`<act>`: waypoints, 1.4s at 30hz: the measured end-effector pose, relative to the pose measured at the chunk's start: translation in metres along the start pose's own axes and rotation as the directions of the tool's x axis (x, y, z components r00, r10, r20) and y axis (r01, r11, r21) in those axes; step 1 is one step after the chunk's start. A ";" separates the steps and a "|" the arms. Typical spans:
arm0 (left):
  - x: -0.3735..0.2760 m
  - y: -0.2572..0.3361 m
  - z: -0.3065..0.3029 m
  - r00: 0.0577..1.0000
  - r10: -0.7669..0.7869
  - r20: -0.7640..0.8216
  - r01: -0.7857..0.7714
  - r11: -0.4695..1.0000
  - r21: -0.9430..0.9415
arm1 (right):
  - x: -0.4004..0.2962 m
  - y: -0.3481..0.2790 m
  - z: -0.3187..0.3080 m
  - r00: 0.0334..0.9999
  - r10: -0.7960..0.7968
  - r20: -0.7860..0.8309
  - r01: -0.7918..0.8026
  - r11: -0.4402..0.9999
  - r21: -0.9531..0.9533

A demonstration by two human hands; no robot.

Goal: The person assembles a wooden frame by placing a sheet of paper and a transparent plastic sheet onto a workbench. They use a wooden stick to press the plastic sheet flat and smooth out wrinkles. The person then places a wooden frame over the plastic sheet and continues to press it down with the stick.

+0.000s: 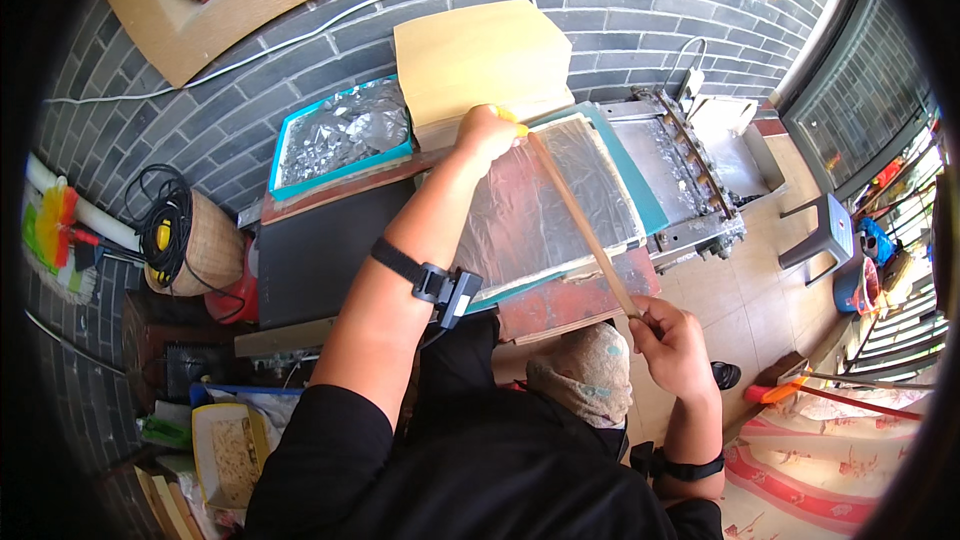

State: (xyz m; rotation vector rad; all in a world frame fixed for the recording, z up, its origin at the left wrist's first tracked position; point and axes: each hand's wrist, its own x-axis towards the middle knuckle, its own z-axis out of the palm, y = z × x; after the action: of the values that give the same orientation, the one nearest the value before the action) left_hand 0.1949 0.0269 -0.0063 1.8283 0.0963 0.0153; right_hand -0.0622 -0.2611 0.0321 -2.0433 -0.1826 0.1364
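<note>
A thin wooden strip [574,206] runs slantwise between my two hands. My left hand [486,136], with yellow coverings on its fingertips, grips the far end. The near end is held in my right hand [671,345], fingers curled around it. Beneath the strip lies a wrinkled, shiny thin sheet [517,210], which looks like film or foil; I cannot tell which. It rests over pale sheets on a teal mat [622,172]. A worn reddish board [577,292] sticks out from under the mat towards me. Whether the strip touches the shiny sheet is unclear.
A turquoise box [341,184] of silvery foil pieces stands at the back left. Beside it is a yellowish cardboard piece [480,52]. A metal machine [667,150] with a roller bar stands right. Further right is a grey stool [821,232]. A cloth-wrapped object [585,375] sits below the board.
</note>
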 end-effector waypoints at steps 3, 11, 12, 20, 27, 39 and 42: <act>-0.019 0.000 -0.034 1.000 -0.028 -0.009 0.026 0.987 -0.159 | -0.008 0.007 -0.005 1.000 -0.027 -0.012 0.027 0.999 -0.023; -0.039 -0.028 -0.198 0.865 0.094 -0.493 0.077 0.946 0.315 | -0.034 0.023 -0.023 0.988 0.091 -0.122 -0.091 0.996 0.005; -0.044 -0.031 -0.221 0.810 0.177 -0.559 0.161 0.849 0.502 | -0.033 0.025 -0.023 0.990 0.088 -0.114 -0.087 0.996 0.012; -0.097 0.009 -0.178 0.780 0.401 -0.480 0.152 0.622 0.768 | -0.044 0.029 -0.007 0.991 0.065 -0.120 -0.071 0.997 -0.041; -0.154 0.030 -0.073 0.772 0.579 -0.262 -0.282 0.682 0.675 | -0.069 0.029 -0.010 0.993 0.053 -0.107 -0.062 0.995 -0.080; -0.196 0.016 0.029 0.800 0.576 0.169 -0.579 0.667 0.469 | -0.080 0.043 -0.020 0.985 0.155 -0.077 -0.152 0.988 0.040; -0.198 0.013 0.020 0.822 0.553 0.134 -0.548 0.707 0.447 | -0.075 0.046 -0.021 0.987 0.147 -0.060 -0.144 0.989 0.043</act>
State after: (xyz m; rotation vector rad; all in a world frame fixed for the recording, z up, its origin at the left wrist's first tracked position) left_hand 0.0000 -0.0102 0.0086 2.2831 -0.4946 0.4656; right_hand -0.1291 -0.3145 0.0021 -2.0187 0.0085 0.1648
